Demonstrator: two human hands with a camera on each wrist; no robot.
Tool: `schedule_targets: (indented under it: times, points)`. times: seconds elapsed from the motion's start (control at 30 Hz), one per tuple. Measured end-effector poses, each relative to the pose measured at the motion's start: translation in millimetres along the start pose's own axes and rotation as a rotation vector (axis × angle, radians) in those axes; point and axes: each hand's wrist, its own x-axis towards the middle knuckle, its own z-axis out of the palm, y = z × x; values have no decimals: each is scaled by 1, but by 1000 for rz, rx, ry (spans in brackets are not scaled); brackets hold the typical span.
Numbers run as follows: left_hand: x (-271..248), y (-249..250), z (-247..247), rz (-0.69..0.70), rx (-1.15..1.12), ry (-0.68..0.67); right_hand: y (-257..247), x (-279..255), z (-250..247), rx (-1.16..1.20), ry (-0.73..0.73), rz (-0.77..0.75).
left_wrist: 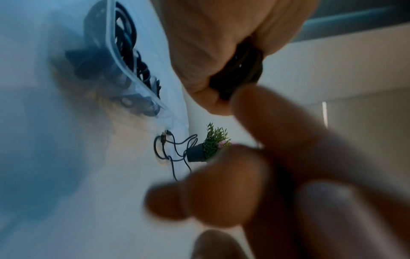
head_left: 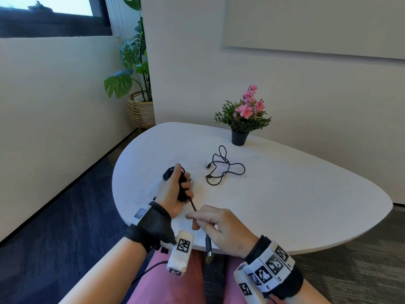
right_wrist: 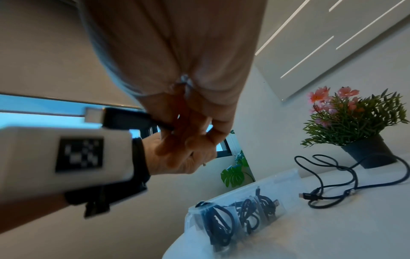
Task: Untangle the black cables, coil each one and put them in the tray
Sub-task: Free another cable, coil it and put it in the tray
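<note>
My left hand grips a coiled black cable upright above the near left part of the white table; the coil shows between thumb and fingers in the left wrist view. A short straight length runs from it to my right hand, which pinches the cable just behind its plug. A second black cable lies loose and looped on the table. The clear tray holds several coiled black cables and in the head view is mostly hidden behind my left hand.
A small black pot with pink flowers stands at the back of the table, just beyond the loose cable. A large leafy plant in a wicker basket stands on the floor by the wall. The table's near edge is over my lap.
</note>
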Motion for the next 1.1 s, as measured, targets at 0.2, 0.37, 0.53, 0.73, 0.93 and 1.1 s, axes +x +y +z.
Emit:
schedule_targets:
  times: [0.2,0.37,0.53,0.73,0.93,1.1]
  points:
    - [-2,-1,1,11,94,37,-9,0,-14,96,-113,-11]
    - [-11,-3,-7,-102,-7,-84,-10,6,-22,117,-8,-60]
    - [-13,2,-5,-127,-128,-120,-4,6,-10,90,-3,-89]
    - [-13,5,-1,-131,-212,-69,-8,15,-1,-70,96,-305]
    - [-16,3,-2,-64,-111,-123,-18,24,-1,2,222,-323]
    - [-24,-4,3,235,263,-98,-26,28,4,336,436,50]
